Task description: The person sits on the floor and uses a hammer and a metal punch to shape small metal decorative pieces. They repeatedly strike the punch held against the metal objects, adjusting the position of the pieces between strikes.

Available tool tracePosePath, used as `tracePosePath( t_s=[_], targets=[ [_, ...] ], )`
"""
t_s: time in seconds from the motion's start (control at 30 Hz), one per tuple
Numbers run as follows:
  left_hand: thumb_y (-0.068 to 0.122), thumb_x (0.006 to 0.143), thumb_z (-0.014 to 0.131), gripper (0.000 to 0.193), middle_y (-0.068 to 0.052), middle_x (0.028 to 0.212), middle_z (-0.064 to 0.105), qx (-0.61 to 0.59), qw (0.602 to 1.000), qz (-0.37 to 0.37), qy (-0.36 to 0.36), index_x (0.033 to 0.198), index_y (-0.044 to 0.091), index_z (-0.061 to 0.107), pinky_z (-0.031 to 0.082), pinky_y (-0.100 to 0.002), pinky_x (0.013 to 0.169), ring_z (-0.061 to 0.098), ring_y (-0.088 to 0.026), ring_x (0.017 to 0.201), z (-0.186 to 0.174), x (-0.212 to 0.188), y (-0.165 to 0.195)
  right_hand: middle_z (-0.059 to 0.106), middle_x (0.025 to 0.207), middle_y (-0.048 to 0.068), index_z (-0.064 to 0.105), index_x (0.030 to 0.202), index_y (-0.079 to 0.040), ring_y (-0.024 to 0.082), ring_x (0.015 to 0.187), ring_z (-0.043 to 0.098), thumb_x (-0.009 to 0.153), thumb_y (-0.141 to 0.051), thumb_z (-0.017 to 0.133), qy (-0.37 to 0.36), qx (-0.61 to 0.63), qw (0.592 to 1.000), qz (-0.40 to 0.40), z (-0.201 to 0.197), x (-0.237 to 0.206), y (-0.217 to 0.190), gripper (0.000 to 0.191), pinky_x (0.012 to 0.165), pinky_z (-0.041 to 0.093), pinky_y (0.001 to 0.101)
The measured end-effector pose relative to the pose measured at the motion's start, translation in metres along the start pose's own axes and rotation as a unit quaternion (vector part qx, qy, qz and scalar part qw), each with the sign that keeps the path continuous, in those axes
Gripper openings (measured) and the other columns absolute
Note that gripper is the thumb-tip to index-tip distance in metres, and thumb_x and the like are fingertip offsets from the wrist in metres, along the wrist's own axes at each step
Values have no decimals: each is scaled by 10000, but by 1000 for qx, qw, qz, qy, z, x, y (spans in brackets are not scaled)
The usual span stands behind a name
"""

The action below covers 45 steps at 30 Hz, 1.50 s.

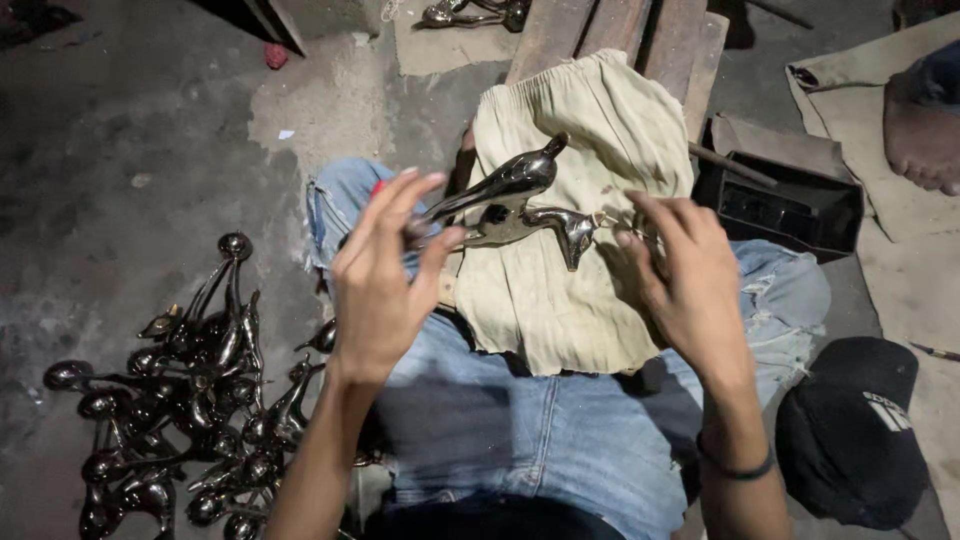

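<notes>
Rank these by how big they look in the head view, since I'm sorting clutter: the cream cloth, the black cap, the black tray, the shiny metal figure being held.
1. cream cloth, clearly largest.
2. black cap and black tray: look alike, and the cap lies nearer the camera, so unranked.
3. shiny metal figure, smallest, between the left hand and right hand.

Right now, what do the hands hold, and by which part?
The left hand pinches a shiny metal bird figure by its tail end; the right hand touches its other end.

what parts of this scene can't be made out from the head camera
- Metal bird figure: its tail end is hidden by the left hand.
- Right hand: its fingertips cover whatever it pinches on the cloth.
- Pile of metal figures: cut off by the bottom edge.
- Bare foot: cut off by the right edge.
</notes>
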<state>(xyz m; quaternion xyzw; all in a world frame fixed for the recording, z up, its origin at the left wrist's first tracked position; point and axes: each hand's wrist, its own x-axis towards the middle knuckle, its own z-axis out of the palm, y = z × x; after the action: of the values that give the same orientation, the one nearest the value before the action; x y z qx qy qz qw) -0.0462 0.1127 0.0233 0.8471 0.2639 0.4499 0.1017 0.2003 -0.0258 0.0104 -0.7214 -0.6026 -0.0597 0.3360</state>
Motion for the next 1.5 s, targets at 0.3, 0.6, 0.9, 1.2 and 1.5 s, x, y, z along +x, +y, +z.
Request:
tracePosePath(
  t_s=[0.3, 0.6, 0.9, 1.2, 1.5],
  targets=[
    [-88, 813, 701, 425, -135, 1001, 725, 16, 995, 70, -71, 1218, 16, 623, 572, -401, 716, 736, -285, 906, 35, 18, -25, 690, 991, 80, 742, 1040, -57, 292, 912, 612, 972, -130, 698, 6, 21, 999, 46, 6, 28, 32, 109, 899, 401, 417],
    [-136, 787, 660, 489, -87, 861, 730, -64, 996, 9, -64, 1248, 27, 665, 496, -332, 570, 680, -168, 677, 7, -4, -13, 692, 1076, 173, 673, 1231, 41, 307, 988, 670, 925, -66, 720, 80, 35, 996, 2, -9, -7, 15, 327, 838, 491, 425],
    [-143, 923, 542, 154, -56, 988, 645, -394, 894, -193, -88, 963, 0, 504, 557, -242, 685, 583, -73, 717, 17, -44, 7, 723, 1153, 131, 669, 1243, -101, 249, 1089, 725, 775, -102, 817, -68, 354, 930, -65, -29, -82, -8, 491, 926, 599, 400],
    [-5, 992, 651, 101, -86, 954, 624, -565, 729, -353, -157, 1085, -6, 613, 464, -256, 657, 536, -118, 753, 71, -130, 23, 691, 958, 81, 764, 1039, -58, 189, 834, 715, 795, -176, 787, 20, 388, 917, -92, -35, -106, -67, 272, 731, 555, 339],
    [238, 1011, 664, 265, -133, 1009, 778, -201, 937, -208, -196, 1163, 23, 640, 585, -420, 678, 750, -316, 872, 49, -142, 50, 607, 821, 66, 740, 1060, -29, 230, 723, 626, 677, -211, 817, -150, 234, 951, -133, -56, -105, -76, 431, 610, 482, 349]
  ],
)
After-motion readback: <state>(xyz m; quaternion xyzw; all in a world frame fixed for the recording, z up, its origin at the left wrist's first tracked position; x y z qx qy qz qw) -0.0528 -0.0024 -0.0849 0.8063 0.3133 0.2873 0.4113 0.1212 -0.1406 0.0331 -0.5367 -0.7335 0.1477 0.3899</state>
